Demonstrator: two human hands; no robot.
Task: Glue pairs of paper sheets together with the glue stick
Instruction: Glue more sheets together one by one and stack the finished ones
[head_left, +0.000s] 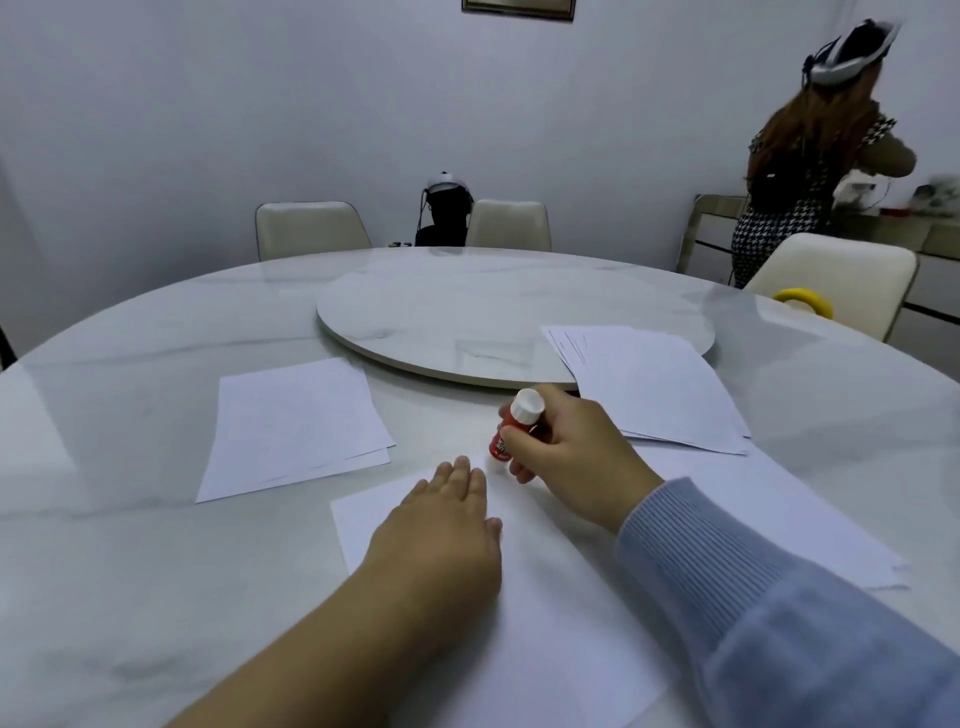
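The glue stick (511, 434)'s lower end hides behind the right hand (566, 457)'s fingers (519, 444), its label unreadable.

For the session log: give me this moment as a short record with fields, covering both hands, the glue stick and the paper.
left hand: left hand lies flat, pressing the near sheet
right hand: right hand holds the glue stick upright, tip down at the sheet's far edge
left pile: sheets, slightly offset
right pile: fanned stack beside the turntable
surface: round marble table
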